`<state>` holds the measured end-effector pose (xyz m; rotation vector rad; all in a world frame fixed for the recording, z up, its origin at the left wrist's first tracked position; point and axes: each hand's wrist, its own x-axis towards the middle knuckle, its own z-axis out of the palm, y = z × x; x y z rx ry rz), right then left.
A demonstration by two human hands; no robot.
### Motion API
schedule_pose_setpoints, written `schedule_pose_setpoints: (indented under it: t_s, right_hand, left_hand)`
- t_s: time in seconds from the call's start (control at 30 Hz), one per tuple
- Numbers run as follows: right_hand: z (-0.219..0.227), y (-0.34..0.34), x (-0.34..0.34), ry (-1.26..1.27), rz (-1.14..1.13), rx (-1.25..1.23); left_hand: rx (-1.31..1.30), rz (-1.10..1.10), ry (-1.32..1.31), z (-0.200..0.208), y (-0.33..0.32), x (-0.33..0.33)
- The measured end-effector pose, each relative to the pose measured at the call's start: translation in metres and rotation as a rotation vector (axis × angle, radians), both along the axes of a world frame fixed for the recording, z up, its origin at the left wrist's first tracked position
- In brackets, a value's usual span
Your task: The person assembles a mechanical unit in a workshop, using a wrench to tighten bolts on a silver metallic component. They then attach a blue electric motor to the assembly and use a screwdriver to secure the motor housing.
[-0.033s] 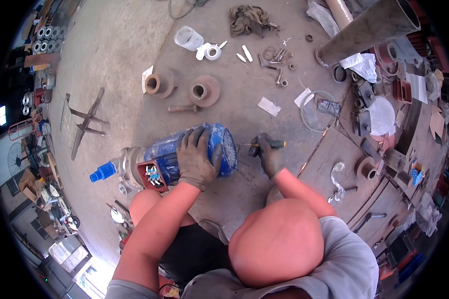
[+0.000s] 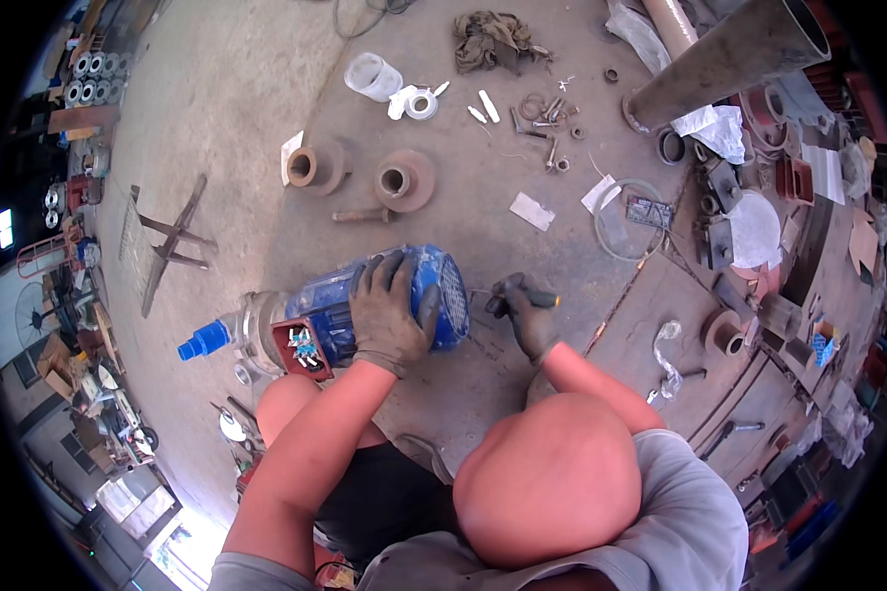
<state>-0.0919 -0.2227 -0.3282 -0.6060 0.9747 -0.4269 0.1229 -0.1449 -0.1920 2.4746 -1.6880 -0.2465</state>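
Note:
A blue electric motor point(image 2: 330, 286) lies on its side on the floor in front of me. Its grilled fan cover point(image 2: 452, 303) faces right, and a blue sleeve point(image 2: 203, 341) covers the shaft end at the left. An uncovered terminal box point(image 2: 317, 368) with wires and studs faces me. My left hand point(image 2: 389, 313), gloved, rests on the motor's casing near the fan cover, fingers spread. Just right of the grille, my gloved right hand point(image 2: 530, 325) grips a screwdriver point(image 2: 544, 299) with a dark, yellow-ended handle. Its thin shank points left toward the grille; whether the tip touches is unclear.
Beyond the motor stand two flanged rusty couplings point(image 2: 404, 180), with a bolt point(image 2: 362, 214) beside them. Farther back are a white tub point(image 2: 373, 76), loose bolts point(image 2: 552, 133) and a rag point(image 2: 488, 41). A large pipe point(image 2: 729, 64) stands at far right; a metal stand point(image 2: 172, 234) lies left.
My right hand has shifted slightly toward me, and the screwdriver's handle has tipped a little. The left hand and the motor stay where they were.

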Motion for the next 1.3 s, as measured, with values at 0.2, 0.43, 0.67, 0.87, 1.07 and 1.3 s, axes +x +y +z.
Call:
schedule_pose_setpoints:
  t_s: [0.2,0.43,0.67,0.87,1.07,1.3]
  right_hand:
    - [-0.030,0.010,0.020,0.162,0.221,-0.704]
    - [0.007,-0.095,0.088,0.456,0.657,0.000]
    - [0.000,-0.056,0.039,0.229,0.266,-0.056]
    - [-0.015,0.016,-0.024,-0.031,0.078,0.029]
    - [0.004,0.028,0.001,0.022,0.174,-0.420]
    - [0.006,-0.059,0.062,0.204,0.636,-0.511]
  left_hand:
    - [-0.005,0.005,0.011,-0.002,-0.001,-0.001]
    - [0.003,0.000,0.010,-0.002,0.003,-0.003]
    - [-0.013,0.003,0.015,-0.002,0.000,0.000]
    - [-0.004,0.003,0.011,-0.002,0.002,0.000]
    - [0.001,-0.002,0.022,-0.003,0.001,0.000]
    - [0.003,-0.008,0.001,-0.003,0.002,-0.002]
